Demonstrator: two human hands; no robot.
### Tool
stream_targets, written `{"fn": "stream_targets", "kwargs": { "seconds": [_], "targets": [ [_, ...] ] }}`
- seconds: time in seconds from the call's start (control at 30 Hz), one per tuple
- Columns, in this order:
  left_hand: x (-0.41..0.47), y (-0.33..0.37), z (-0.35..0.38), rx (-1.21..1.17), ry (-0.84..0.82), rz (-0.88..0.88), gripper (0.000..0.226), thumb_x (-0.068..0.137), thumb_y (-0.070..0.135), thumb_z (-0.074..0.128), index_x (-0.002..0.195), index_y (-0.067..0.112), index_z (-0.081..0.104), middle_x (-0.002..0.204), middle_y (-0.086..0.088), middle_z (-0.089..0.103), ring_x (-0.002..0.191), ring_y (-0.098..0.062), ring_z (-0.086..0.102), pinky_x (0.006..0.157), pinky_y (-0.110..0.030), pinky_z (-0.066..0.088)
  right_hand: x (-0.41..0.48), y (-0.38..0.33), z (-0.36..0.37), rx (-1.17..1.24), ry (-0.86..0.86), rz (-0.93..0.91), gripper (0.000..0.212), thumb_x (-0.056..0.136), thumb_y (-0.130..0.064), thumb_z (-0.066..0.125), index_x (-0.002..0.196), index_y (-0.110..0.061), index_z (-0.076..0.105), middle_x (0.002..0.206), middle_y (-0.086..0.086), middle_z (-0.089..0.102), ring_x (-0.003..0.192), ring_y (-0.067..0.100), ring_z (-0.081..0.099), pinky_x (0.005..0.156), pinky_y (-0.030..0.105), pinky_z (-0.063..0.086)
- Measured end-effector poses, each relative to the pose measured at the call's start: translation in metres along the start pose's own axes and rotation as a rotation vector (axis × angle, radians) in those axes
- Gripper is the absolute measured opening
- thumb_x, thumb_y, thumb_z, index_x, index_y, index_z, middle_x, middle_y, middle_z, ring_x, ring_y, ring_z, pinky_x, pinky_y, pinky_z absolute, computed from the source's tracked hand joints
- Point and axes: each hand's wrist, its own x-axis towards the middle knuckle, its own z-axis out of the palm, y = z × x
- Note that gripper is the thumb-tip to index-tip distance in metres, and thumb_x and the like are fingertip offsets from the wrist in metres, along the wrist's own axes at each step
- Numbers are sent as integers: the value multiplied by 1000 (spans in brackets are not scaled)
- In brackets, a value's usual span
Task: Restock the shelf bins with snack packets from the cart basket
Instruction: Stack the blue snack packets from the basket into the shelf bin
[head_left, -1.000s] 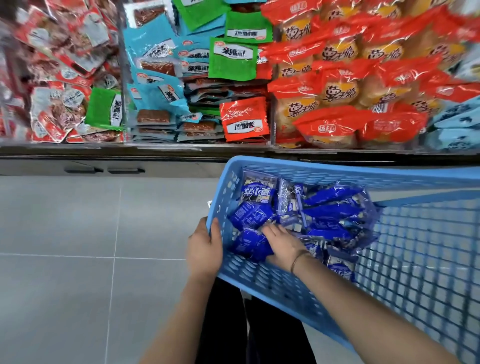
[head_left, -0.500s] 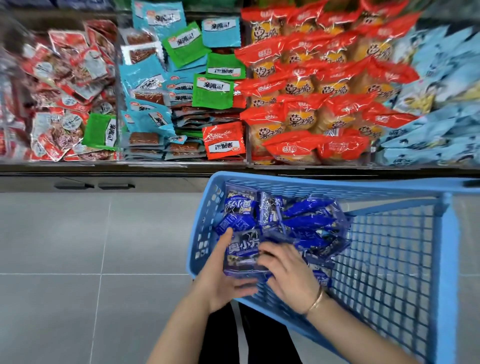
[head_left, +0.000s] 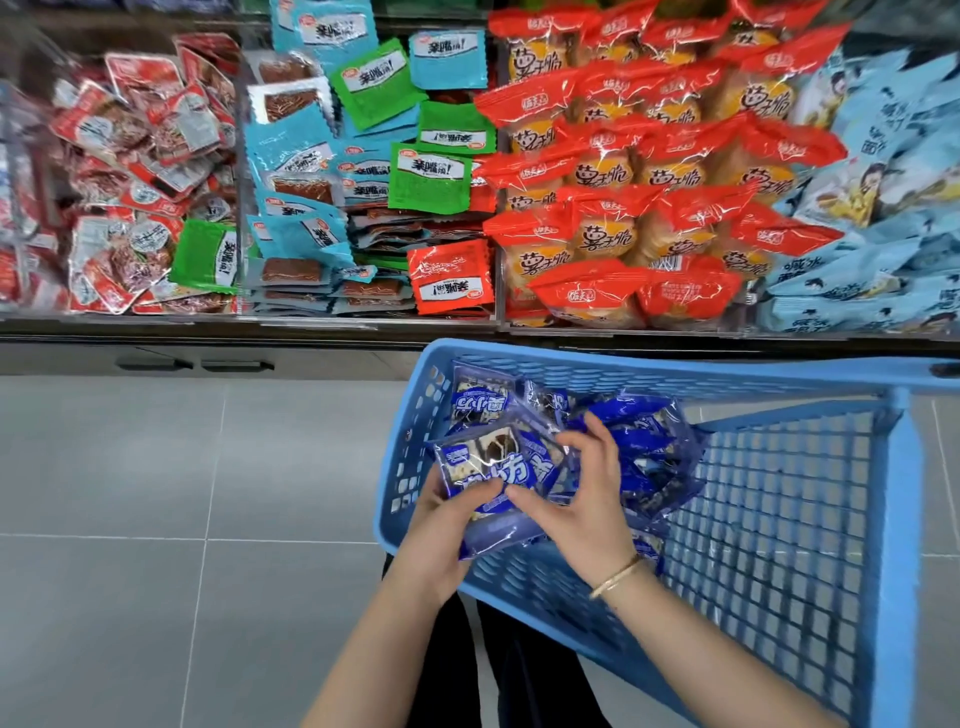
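While the left hand (head_left: 441, 535) grips a small stack of blue snack packets (head_left: 488, 467) from beneath, thumb on top, the right hand (head_left: 592, 509) arches over it, thumb and curled fingers pinching the same stack. Location: near-left corner of the blue cart basket (head_left: 675, 371), above more blue packets (head_left: 639, 447). Shelf bins (head_left: 363, 318) lie beyond, well apart.

hands (head_left: 441, 527) (head_left: 592, 501) 2 | basket (head_left: 675, 372) 1 | bins (head_left: 500, 260) 4 | blue packets (head_left: 488, 467) maybe 10
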Motion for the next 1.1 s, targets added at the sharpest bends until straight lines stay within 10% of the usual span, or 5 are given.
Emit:
{"fn": "stream_targets", "kwargs": {
  "seconds": [0.23,0.43,0.63,0.83,1.1],
  "targets": [
    [-1,1,-3,-166,-132,48,45,88,40,51,117,9,67,117,-19,67,105,-33,66,78,-41,57,2,5,13,531,-139,437,71,68,-19,81,119,-43,39,124,6,52,117,22,53,99,41,46],
    [3,-3,-16,-26,32,83,30,83,8,59,113,8,64,98,-11,73,86,-25,71,72,-36,59,0,15,3,550,-168,573,49,67,-42,72,101,-10,56,76,5,48,79,22,53,88,39,43],
    [4,6,-25,-56,81,28,27,91,-5,46,114,1,59,108,-22,64,96,-32,64,74,-38,59,7,26,-24,690,-45,692,57,81,-18,67,132,-5,44,139,10,30,110,30,58,81,40,53],
    [4,7,-13,-17,3,47,39,83,-20,36,102,8,55,87,-15,67,75,-26,65,64,-33,56,4,20,-18,636,-146,668,47,80,-22,68,114,0,43,110,40,43,91,33,55,77,36,53],
    [2,-6,0,95,-100,85,53,73,13,67,123,15,49,108,-8,72,96,-20,69,78,-27,56,0,17,9,591,-154,608,25,81,-31,67,105,-23,66,111,6,68,104,23,64,93,48,49]
  ]
}}
